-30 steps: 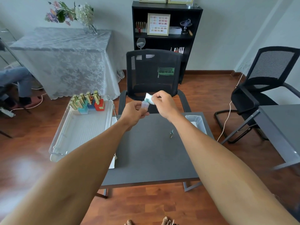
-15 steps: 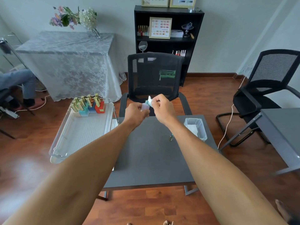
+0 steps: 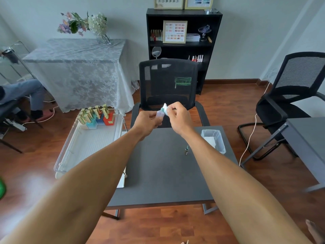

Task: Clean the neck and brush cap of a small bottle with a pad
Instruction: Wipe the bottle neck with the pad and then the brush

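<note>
Here, right hand (image 3: 177, 117) presses soft white pad (image 3: 164, 108) onto small bottle (image 3: 159, 115).

Pale walls, reddish wood floor (image 3: 225, 110), black bookshelf (image 3: 183, 48), lace-draped table (image 3: 79, 67), two black mesh chairs, daylight.

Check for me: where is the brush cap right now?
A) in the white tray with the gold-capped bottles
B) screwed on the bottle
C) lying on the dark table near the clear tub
C: the brush cap lies alone on the dark table, just left of the clear tub.
</note>
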`<state>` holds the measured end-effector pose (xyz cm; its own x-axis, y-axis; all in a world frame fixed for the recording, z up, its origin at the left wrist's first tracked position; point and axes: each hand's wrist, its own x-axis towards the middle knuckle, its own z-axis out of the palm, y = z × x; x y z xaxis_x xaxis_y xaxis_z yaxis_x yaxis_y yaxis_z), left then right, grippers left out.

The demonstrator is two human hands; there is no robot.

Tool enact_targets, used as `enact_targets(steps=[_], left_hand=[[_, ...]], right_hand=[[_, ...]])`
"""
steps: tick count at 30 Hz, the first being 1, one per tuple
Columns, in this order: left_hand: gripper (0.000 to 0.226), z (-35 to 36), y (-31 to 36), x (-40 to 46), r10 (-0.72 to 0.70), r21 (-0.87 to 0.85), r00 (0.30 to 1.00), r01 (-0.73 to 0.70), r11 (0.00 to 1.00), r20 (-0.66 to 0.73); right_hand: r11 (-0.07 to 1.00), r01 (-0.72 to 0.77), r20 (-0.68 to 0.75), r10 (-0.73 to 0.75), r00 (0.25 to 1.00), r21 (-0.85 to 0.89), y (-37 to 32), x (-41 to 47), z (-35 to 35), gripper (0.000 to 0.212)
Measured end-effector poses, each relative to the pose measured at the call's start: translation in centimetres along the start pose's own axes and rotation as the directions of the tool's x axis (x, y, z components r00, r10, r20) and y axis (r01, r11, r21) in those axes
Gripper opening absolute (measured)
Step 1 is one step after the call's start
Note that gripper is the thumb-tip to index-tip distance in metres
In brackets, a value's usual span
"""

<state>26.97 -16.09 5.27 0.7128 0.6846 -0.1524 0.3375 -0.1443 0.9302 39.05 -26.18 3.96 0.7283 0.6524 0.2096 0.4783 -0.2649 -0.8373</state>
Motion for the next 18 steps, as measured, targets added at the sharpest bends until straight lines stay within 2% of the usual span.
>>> enact_targets(steps=[8, 12, 18], left_hand=[[0.028, 1.1, 0.4, -0.1, 0.035, 0.069, 0.995, -0.029, 0.997, -0.089], [0.034, 1.5, 0.4, 0.0, 0.035, 0.028, 0.999, -0.034, 0.999, -0.035], [0.025, 1.5, 0.5, 0.1, 0.051, 0.031, 0.999, -0.051, 0.998, -0.01]], right_hand=[[1.0, 0.002, -0.036, -0.003, 0.999, -0.029, 0.6, -0.2, -0.3, 0.011], [1.0, -0.01, -0.025, 0.009, 1.0, -0.018, 0.5, -0.1, -0.9, 0.012], [1.0, 0.015, -0.016, -0.015, 1.0, 0.0, 0.5, 0.3, -1.5, 0.011]])
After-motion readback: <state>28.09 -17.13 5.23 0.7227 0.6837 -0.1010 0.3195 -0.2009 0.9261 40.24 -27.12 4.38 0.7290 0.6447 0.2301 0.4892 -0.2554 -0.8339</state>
